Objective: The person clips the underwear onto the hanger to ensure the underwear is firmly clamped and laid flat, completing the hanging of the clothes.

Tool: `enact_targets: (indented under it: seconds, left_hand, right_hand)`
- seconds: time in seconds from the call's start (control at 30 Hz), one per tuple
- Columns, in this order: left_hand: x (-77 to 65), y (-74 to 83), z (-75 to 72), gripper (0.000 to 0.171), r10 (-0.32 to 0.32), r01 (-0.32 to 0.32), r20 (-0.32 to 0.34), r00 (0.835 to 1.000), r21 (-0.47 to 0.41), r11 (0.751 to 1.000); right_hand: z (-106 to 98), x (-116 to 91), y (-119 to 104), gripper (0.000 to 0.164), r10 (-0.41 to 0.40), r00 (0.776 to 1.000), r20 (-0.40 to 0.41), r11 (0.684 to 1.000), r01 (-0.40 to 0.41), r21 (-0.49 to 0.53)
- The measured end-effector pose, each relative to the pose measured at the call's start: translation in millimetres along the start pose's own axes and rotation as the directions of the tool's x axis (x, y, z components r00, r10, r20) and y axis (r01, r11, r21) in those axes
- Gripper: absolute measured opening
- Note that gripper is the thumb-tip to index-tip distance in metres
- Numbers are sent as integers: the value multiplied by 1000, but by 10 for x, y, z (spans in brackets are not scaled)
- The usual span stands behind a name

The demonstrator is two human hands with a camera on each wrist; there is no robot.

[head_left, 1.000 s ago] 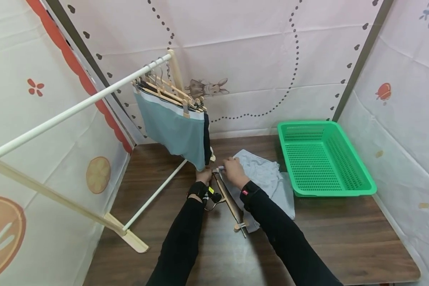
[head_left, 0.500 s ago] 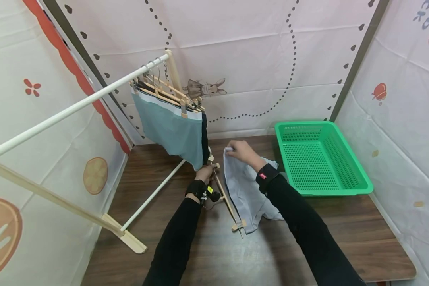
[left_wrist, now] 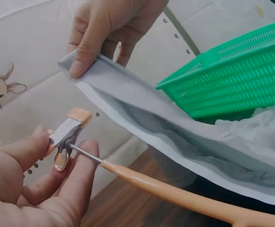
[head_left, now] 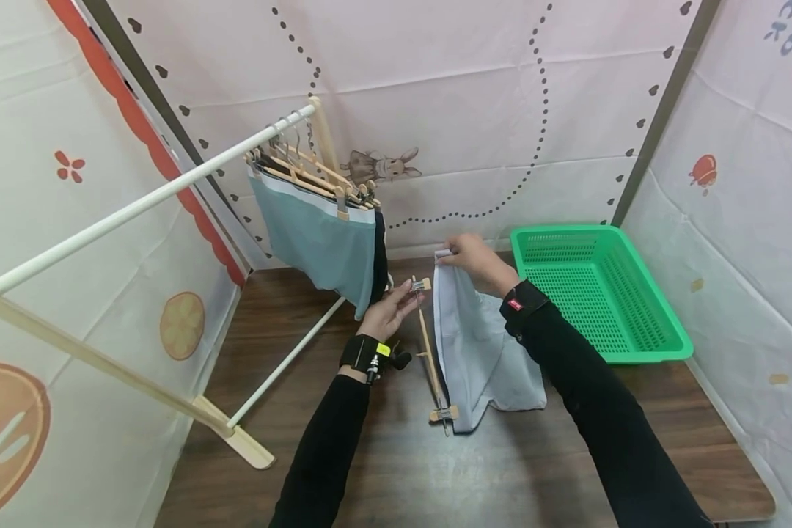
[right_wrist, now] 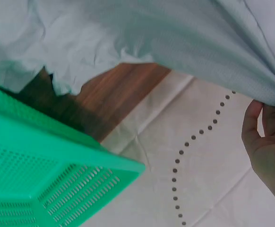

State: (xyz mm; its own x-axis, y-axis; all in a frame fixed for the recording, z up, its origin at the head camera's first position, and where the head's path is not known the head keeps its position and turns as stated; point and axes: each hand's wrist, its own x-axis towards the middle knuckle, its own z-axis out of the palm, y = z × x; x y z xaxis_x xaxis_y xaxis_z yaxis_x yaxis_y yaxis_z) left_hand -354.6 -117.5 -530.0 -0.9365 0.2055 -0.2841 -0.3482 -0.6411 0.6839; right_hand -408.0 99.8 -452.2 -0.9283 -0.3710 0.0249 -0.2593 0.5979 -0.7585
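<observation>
My left hand (head_left: 384, 315) pinches the metal-and-wood clip (left_wrist: 70, 130) at the far end of a trouser hanger (head_left: 429, 348) between thumb and fingers. At the hanger's near end, another clip (head_left: 444, 415) sits at the corner of a light grey garment (head_left: 478, 345) that looks like shorts. My right hand (head_left: 477, 260) pinches the far end of its waistband (left_wrist: 123, 87) and holds it raised, apart from the clip. In the left wrist view the waistband gapes between its two layers. The right wrist view shows the cloth stretched from my right fingertips (right_wrist: 253, 118).
A green perforated basket (head_left: 600, 293) stands at the back right of the wooden table (head_left: 666, 440). To the left, a white rail (head_left: 145, 198) bears several hangers with a blue-green garment (head_left: 317, 242) and dark ones. Printed cloth walls (head_left: 462, 110) enclose the table.
My right hand has carried the waistband's far end up and right, away from the hanger. My left hand has turned and now shows its palm, pinching the far clip, which is slightly raised.
</observation>
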Motion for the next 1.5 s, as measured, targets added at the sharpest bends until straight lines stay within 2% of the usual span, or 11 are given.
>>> enact_targets:
  seconds: [0.13, 0.23, 0.33, 0.47, 0.57, 0.7, 0.83, 0.93, 1.13, 1.3, 1.5]
  left_hand:
    - [49, -24, -19, 21, -8, 7, 17, 1000, 48, 999]
    - [68, -44, -4, 19, -1, -2, 37, 999, 79, 997]
    - [91, -73, 20, 18, -3, -9, 102, 995, 118, 993]
    - [108, -114, 42, 28, 9, -41, 196, 981, 164, 986]
    - [94, -132, 64, 33, 25, -64, 209, 978, 181, 981]
    - [87, -144, 97, 36, 39, -76, 197, 980, 183, 980]
    - [99, -145, 114, 46, 49, -80, 182, 982, 172, 982]
    - [98, -143, 120, 50, 51, -78, 162, 985, 164, 983]
    - [87, -141, 118, 51, 54, -79, 153, 987, 166, 983]
    - [78, -154, 129, 38, 84, -108, 169, 982, 139, 984]
    - [68, -149, 133, 38, 118, -130, 102, 988, 116, 985]
  right_hand:
    - [-66, -6, -20, 18, -60, 998, -6, 985, 58, -165]
    - [-79, -14, -16, 18, -69, 998, -4, 986, 68, -150]
    - [-67, -30, 5, 16, -60, 998, 6, 992, 60, -113]
    - [-33, -31, 41, 21, -103, 994, 19, 983, 105, -148]
    - [-16, -42, 62, 28, -123, 992, 34, 979, 127, -161]
    - [-14, -111, 89, 38, -38, 993, 110, 999, 37, 17]
    - [-30, -170, 105, 48, 16, 974, 225, 974, -66, 217]
    - [-39, -184, 101, 50, 8, 965, 261, 965, -76, 250]
    - [-17, -176, 85, 38, -14, 971, 238, 980, -34, 194]
    - [-14, -148, 48, 18, 6, 990, 144, 987, -29, 158]
    - [-44, -106, -7, 17, 84, 995, 58, 952, -97, 292]
